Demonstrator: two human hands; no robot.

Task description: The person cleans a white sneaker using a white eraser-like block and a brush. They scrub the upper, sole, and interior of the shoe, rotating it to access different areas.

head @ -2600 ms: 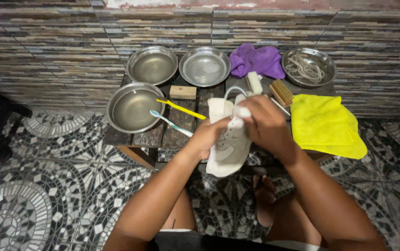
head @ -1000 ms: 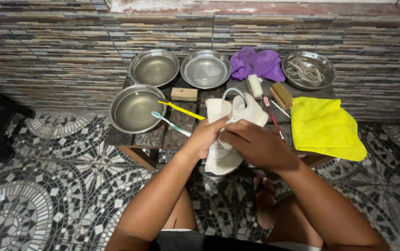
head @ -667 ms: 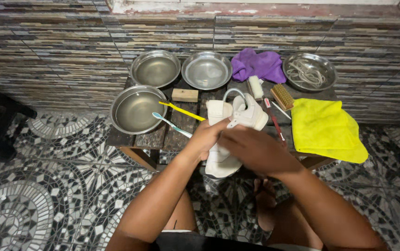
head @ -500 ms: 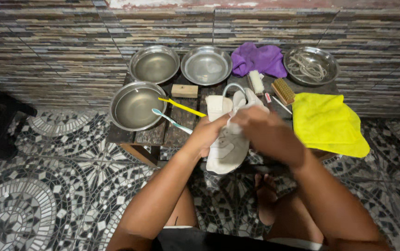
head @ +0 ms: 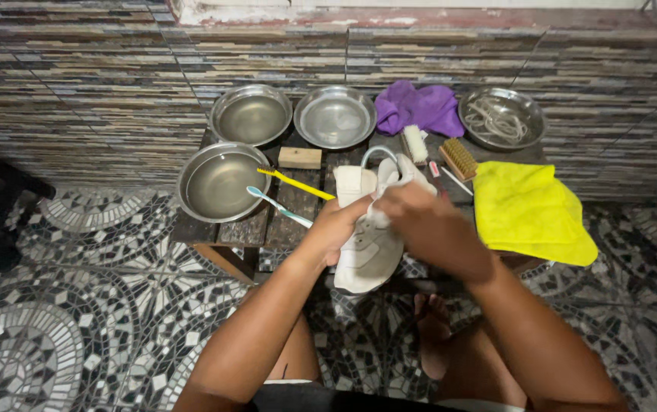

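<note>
Your left hand [head: 338,229] gripped the white cloth sneaker [head: 370,248] at the table's near edge, fingers curled on its side to steady it. Your right hand [head: 424,225] pressed a white rag [head: 405,172] at its twelve o'clock, fingers closed around it

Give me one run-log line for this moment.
left hand: grips shoe | right hand: on shoe top | table: three pans, two toothbrushes, yellow cloth
</note>
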